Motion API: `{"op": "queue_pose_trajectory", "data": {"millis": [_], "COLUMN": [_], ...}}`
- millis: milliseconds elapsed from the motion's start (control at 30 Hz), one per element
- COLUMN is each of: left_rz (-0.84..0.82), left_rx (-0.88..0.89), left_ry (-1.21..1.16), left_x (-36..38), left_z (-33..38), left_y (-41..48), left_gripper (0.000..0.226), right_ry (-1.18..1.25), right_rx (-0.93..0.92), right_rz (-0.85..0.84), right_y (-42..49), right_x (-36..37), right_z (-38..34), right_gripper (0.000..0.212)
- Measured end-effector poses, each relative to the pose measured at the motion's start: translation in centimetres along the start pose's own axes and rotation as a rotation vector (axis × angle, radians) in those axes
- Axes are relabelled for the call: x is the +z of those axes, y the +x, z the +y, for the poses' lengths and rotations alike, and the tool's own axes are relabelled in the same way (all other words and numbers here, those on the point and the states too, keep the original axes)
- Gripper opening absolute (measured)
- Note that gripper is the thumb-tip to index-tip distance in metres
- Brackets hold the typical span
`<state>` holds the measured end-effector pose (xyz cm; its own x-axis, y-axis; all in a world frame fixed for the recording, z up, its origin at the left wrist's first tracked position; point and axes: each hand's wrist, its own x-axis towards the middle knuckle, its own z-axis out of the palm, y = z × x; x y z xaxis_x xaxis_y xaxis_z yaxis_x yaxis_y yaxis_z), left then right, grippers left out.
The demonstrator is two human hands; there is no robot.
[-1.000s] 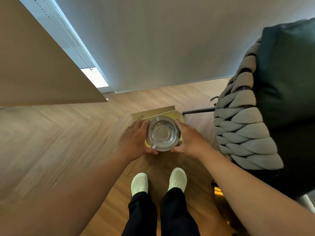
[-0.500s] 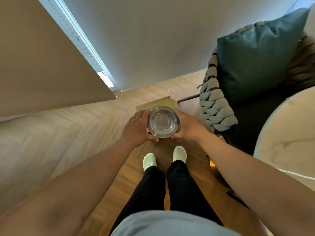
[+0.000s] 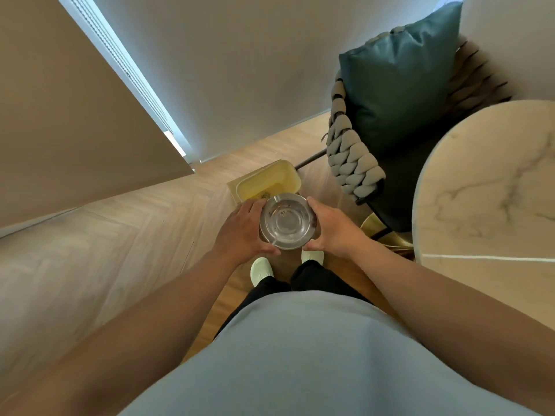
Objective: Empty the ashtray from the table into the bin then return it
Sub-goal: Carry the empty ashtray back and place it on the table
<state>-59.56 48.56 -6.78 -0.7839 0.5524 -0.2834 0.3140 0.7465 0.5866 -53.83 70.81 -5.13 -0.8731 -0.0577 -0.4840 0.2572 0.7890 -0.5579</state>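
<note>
Left hand (image 3: 243, 228) and right hand (image 3: 332, 228) are clasping the ashtray (image 3: 286, 224) upright above the bin (image 3: 267, 181); smooth metal risks slipping before reaching the worktop (image 3: 492, 187).

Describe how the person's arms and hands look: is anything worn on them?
Both forearms are bare, with no sleeves in view. The left hand and right hand wear no gloves. No rings, watch or bracelets can be seen.
</note>
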Motion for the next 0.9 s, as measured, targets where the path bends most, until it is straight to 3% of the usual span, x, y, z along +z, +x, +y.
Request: {"op": "queue_pose_trajectory", "data": {"millis": [300, 500, 600, 767, 900], "left_rz": [-0.113, -0.236, -0.308, -0.418, -0.482], "left_rx": [0.146, 0.343, 0.407, 0.506, 0.586], "left_ry": [0.077, 0.134, 0.161, 0.219, 0.228], "left_x": [1.7, 5.0, 7.7, 12.6, 16.0], "left_z": [3.6, 8.9, 11.8, 16.5, 19.7], "left_y": [-1.0, -0.7, -1.5, -4.5, -7.5], "left_gripper": [0.109, 0.104, 0.106, 0.105, 0.103], "right_ry": [0.074, 0.167, 0.256, 0.327, 0.393], "right_rx": [0.148, 0.302, 0.341, 0.428, 0.474], "right_rz": [0.139, 0.290, 0.353, 0.421, 0.471], "right_y": [-6.3, -12.8, -17.1, -25.1, -30.9], "right_x": [2.8, 4.9, 6.0, 8.3, 10.4], "right_z": [2.7, 6.8, 8.9, 11.6, 13.3], "right_gripper": [0.112, 0.112, 0.098, 0.106, 0.099]}}
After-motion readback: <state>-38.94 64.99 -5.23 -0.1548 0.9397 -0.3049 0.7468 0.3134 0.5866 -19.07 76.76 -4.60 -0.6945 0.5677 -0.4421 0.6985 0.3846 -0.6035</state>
